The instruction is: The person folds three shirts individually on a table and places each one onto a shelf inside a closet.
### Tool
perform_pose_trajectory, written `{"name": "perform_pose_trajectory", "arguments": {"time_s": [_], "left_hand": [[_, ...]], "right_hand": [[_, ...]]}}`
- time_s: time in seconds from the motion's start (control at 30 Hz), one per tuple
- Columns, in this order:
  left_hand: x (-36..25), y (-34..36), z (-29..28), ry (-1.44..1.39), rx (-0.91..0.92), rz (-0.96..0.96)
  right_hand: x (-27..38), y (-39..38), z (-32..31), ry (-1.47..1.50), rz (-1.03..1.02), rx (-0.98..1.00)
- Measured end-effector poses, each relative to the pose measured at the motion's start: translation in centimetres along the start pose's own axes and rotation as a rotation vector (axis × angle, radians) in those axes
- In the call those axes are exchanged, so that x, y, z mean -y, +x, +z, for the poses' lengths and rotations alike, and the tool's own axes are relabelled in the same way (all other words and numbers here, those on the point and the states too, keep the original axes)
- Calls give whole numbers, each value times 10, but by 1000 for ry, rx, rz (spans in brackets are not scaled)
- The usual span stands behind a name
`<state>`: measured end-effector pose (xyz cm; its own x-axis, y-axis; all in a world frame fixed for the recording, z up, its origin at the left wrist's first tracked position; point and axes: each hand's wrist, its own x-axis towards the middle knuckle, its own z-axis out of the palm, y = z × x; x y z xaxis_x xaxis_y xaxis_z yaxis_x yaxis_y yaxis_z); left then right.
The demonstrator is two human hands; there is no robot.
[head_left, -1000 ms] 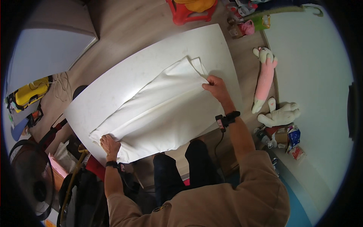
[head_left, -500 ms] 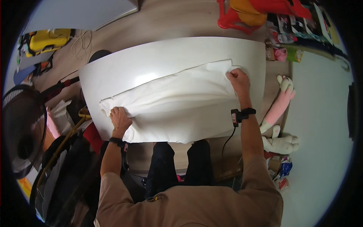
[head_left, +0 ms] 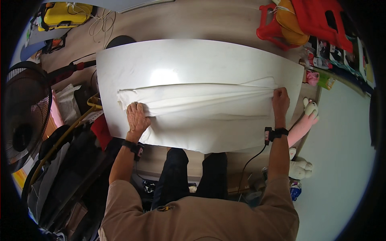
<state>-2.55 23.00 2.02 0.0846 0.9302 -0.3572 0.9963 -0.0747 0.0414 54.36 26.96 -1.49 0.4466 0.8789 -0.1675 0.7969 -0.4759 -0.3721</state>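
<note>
A white cloth (head_left: 201, 120) lies across the white table (head_left: 193, 56), its near part reaching the table's front edge. Long creases run sideways between my two hands, and the fabric looks pulled taut along its far edge. At its left end my left hand (head_left: 137, 118) has its fingers curled into the fabric. Over on the right, the closed fingers of my right hand (head_left: 281, 100) pinch the cloth near its far right corner. A thin, pale flap of fabric shows just beyond that corner. What kind of cloth article this is, I cannot tell.
A black fan (head_left: 26, 116) and dark bags (head_left: 68, 168) crowd the left side. Red plastic stools (head_left: 321, 20) stand at the far right. A pink and white plush toy (head_left: 303, 124) lies along the right wall. A yellow case (head_left: 64, 16) is at the far left.
My right hand has moved right and slightly nearer with the cloth's corner, straightening the far edge. The cloth's left end and my left hand have shifted a little; the whole view has turned slightly.
</note>
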Motion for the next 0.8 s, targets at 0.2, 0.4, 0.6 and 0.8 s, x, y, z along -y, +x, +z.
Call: {"name": "perform_pose_trajectory", "arguments": {"time_s": [0.2, 0.4, 0.6, 0.8], "left_hand": [[1, 11, -10, -125, -145, 112], [6, 30, -28, -62, -338, 314], [1, 44, -39, -69, -403, 426], [2, 21, 0, -104, -223, 392]], "right_hand": [[-15, -2, 8, 8, 52, -113], [-15, 21, -15, 183, -54, -84], [-37, 19, -7, 64, -14, -87], [-26, -6, -16, 256, 93, -57]]}}
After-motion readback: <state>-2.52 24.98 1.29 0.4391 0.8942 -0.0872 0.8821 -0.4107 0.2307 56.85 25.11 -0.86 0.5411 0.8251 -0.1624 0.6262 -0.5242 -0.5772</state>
